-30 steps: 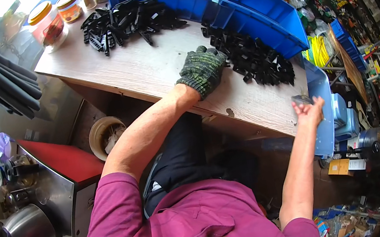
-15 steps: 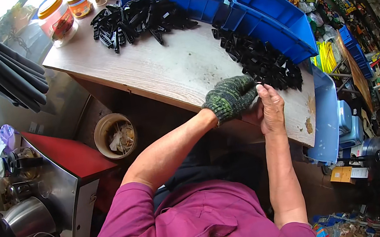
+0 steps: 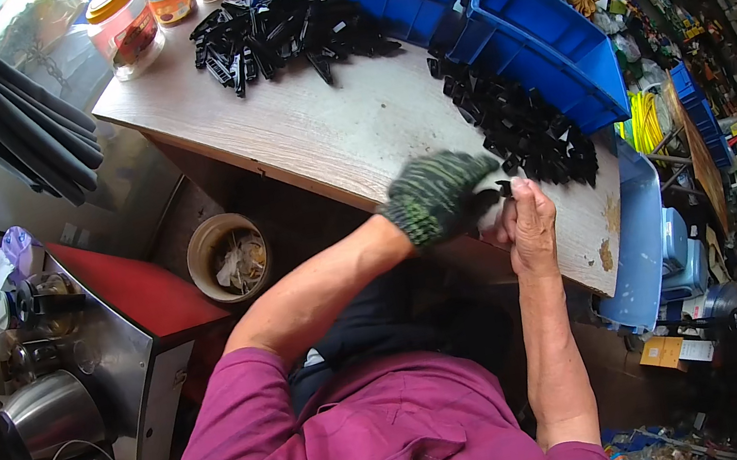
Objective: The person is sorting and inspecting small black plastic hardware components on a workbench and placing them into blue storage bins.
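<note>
My left hand (image 3: 438, 198), in a dark green and black knitted glove, is curled and slightly smeared by motion over the table's near edge. Close against it, my bare right hand (image 3: 532, 229) pinches a small black plastic part (image 3: 505, 188) between thumb and fingers. Something dark shows under the glove's fingertips, too hidden to name. Just beyond both hands spreads a heap of small black plastic parts (image 3: 533, 127). Farther left on the table (image 3: 340, 126) lies a second heap of longer black plastic pieces (image 3: 275, 37).
Two blue bins (image 3: 542, 42) line the table's far side. Jars (image 3: 124, 29) stand at its far left corner. A waste bucket (image 3: 226, 260) is on the floor beside a red-topped cabinet (image 3: 127, 287). A pale blue tub (image 3: 637, 242) adjoins the right edge.
My gloved left hand has shifted slightly down and turned. My right hand has closed lower, and a black part now shows at its fingertips. The whole view has shifted slightly.
</note>
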A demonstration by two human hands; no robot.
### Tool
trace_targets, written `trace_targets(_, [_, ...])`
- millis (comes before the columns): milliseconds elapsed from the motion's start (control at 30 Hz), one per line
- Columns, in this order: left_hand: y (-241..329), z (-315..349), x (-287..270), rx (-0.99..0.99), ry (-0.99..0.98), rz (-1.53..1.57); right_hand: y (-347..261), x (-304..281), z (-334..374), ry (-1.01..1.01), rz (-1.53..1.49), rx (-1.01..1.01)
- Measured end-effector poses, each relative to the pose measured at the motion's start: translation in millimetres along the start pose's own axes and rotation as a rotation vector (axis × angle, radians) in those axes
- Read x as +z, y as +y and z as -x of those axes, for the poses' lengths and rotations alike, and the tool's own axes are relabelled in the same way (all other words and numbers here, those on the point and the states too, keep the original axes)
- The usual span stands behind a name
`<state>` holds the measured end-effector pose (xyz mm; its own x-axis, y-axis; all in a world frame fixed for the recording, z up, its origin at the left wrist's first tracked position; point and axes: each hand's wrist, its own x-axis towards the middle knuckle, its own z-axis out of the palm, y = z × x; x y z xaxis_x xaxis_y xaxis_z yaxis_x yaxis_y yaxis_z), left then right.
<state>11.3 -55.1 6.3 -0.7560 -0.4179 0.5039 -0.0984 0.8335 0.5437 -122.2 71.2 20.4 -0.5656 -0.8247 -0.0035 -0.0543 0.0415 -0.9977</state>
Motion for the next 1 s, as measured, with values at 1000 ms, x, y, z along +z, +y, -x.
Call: trace_targets(1000, [-68.3, 22.9, -74.3, -0.195, 0.298, -0.349, -3.5, 12.7, 1.2, 0.281, -0.25, 0.076])
